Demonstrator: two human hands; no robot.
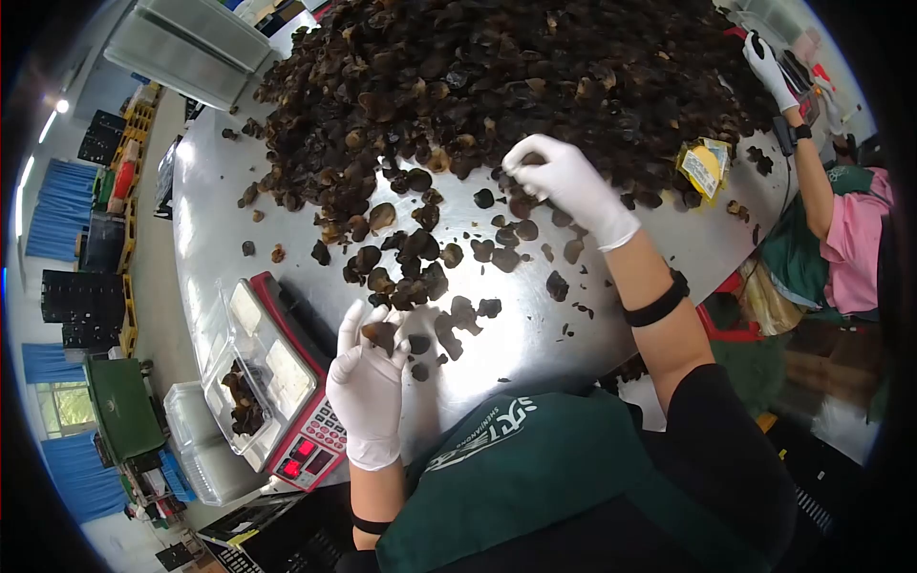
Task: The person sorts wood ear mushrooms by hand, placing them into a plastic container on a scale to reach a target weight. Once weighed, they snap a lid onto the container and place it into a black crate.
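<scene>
A large heap of dark brown wood ear mushrooms (411, 86) covers the far part of the metal table, and loose pieces lie scattered nearer to me. My left hand (368, 401), in a white glove, is cupped with its fingers curled around a small brown wood ear piece (380, 334). At the near edge of the heap is my right hand (568, 186), also gloved. Its thumb and fingers are pinched together, and whatever they hold is hidden. Beside my left hand stands a red and white digital scale (310, 430) bearing a clear plastic box (234, 358) with some mushroom pieces inside.
Stacked clear plastic trays (196, 449) stand left of the scale. A yellow packet (705, 167) lies at the heap's right edge. A co-worker's gloved hand (767, 72) is at the far right. Grey bins (186, 48) stand at the back left of the metal table (535, 344).
</scene>
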